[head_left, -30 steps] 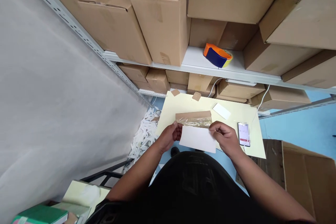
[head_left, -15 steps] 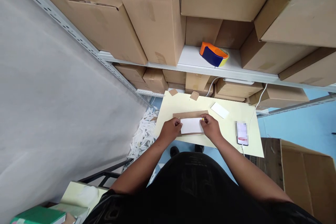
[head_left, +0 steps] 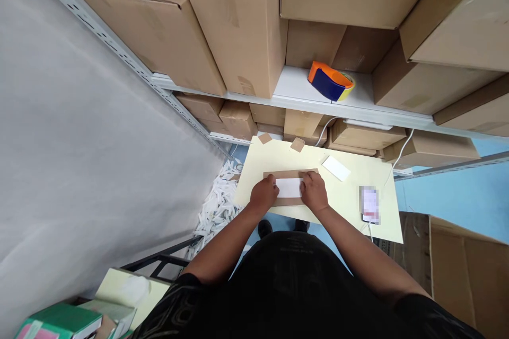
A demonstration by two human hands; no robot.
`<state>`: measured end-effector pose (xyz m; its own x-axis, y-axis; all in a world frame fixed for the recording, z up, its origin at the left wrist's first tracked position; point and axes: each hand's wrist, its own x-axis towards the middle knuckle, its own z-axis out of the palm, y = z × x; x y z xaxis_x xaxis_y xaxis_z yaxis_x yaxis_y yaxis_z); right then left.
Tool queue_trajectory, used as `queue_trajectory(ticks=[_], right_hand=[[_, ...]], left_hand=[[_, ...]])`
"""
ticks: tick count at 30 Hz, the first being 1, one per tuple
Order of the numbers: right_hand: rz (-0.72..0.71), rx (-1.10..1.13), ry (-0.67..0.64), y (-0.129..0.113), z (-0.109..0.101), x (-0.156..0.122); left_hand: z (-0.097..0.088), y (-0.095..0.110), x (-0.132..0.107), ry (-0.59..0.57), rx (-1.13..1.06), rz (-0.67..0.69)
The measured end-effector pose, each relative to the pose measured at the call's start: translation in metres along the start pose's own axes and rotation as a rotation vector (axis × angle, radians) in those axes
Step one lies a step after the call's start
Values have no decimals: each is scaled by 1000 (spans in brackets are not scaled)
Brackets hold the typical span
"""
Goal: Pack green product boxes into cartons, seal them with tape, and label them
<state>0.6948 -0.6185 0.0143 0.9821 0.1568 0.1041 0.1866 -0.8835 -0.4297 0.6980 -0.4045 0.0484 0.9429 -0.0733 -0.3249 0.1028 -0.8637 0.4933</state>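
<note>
A white rectangular sheet [head_left: 289, 188] lies over a flat brown cardboard piece [head_left: 290, 202] near the front edge of the table. My left hand [head_left: 264, 194] is closed at the sheet's left end, with its fingers curled and the thumb hidden. At the right end my right hand [head_left: 314, 190] is closed too, its knuckles up and its fingertips on the sheet. Both hands rest low over the cardboard, and they cover the two ends of the sheet.
The pale yellow table [head_left: 246, 183] also holds a white card stack [head_left: 336, 168], a phone [head_left: 370, 205] with a cable, and brown cardboard bits [head_left: 297, 144]. Behind it rises a shelf with boxes [head_left: 238, 32] and a tape roll [head_left: 331, 82]. White paper strips [head_left: 214, 204] litter the floor.
The sheet has gone from being held up by its ends to lying lower on the cardboard. My hands have turned knuckles-up and come slightly closer together. The view has shifted slightly.
</note>
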Motion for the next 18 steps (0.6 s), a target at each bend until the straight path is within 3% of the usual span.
queue_trajectory(ticks=[2,4,7,10,13,18], right_hand=[[48,-21,36,5,-6,-1],[119,5,93,14,-13,-6],[267,115,148,31,-17,-20],[353,249,35,38,-9,-37],[430,356,-86,35,4,-48],[485,470,-59,30,17,-55]], left_hand=[[1,-6,-6,45,-39,49],[3,-17,-15,161,-97,93],[11,-37,-29,307,-221,60],[26,-47,-34,217,-435,-74],[36,-42,-27,136,-592,-122],[36,-38,-17,81,-637,-88]])
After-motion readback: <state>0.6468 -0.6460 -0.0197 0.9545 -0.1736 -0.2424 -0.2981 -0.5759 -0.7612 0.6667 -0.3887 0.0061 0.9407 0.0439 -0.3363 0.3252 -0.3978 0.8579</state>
